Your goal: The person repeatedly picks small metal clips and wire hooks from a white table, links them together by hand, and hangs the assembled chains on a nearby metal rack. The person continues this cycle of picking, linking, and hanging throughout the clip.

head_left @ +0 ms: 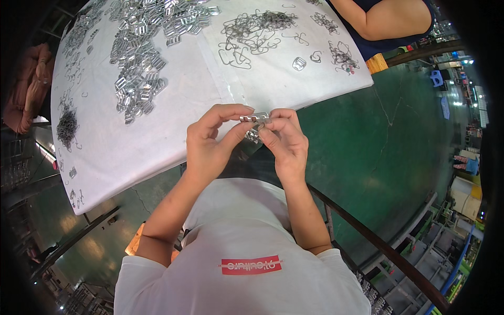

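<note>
A small shiny metal buckle (254, 117) with slots is held up at the table's near edge. My left hand (209, 139) pinches its left end between thumb and fingers. At its right end, my right hand (289, 147) has thumb and bent fingers closed on it; whether a thin wire is also in those fingers I cannot tell. Just below the held piece, more shiny metal pieces (253, 136) show between my hands, partly hidden by the fingers.
A white-covered table (152, 142) carries a large heap of metal buckles (139, 79) and a tangle of bent wire hooks (257, 29). A dark wire pile (66, 128) lies at the left. Co-workers' arms (391, 18) show at far right and left. Green floor (362, 136) spreads rightward.
</note>
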The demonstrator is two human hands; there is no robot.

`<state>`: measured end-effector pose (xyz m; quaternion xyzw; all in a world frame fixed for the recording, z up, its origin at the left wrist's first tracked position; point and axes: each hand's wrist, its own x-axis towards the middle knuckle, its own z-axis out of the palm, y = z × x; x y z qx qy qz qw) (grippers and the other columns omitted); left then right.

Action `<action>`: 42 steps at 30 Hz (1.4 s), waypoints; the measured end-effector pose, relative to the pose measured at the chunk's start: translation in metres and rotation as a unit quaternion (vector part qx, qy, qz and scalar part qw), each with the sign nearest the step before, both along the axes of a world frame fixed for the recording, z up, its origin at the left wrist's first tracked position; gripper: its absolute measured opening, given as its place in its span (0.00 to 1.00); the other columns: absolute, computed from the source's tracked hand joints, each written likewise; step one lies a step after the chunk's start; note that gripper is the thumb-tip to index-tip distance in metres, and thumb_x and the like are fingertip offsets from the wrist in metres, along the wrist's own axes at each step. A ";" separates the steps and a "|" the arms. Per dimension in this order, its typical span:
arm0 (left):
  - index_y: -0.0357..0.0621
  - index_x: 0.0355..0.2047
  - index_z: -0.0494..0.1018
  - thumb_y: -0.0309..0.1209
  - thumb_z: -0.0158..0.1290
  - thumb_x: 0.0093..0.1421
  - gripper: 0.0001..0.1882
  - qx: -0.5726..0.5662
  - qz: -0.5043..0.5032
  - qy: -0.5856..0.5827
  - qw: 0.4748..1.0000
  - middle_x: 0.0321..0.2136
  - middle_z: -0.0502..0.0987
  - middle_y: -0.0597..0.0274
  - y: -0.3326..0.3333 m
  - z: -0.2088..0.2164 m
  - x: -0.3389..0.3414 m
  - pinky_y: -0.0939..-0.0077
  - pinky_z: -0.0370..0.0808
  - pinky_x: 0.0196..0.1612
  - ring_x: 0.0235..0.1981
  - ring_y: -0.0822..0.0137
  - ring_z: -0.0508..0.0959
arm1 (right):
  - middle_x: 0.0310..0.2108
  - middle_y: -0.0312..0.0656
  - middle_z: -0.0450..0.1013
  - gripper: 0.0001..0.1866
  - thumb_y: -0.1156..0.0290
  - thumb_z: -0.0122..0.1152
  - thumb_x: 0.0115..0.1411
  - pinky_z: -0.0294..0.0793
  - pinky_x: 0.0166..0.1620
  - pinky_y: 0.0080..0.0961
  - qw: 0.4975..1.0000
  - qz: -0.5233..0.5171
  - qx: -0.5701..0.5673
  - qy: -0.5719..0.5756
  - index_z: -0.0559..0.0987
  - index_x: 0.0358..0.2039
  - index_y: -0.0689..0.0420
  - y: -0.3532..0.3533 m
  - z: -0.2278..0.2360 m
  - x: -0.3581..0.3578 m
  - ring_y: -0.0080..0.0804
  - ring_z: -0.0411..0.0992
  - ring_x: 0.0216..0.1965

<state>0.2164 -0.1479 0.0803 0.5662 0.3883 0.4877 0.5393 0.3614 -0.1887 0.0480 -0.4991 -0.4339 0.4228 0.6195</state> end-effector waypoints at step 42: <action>0.40 0.37 0.77 0.20 0.55 0.57 0.08 -0.066 -0.169 -0.039 0.983 0.34 0.80 0.61 -0.006 -0.010 -0.035 0.79 0.72 0.41 0.36 0.72 0.78 | 0.34 0.37 0.73 0.04 0.71 0.59 0.54 0.71 0.39 0.30 0.749 0.210 0.008 -0.628 0.79 0.31 0.52 0.218 -0.031 0.040 0.37 0.73 0.37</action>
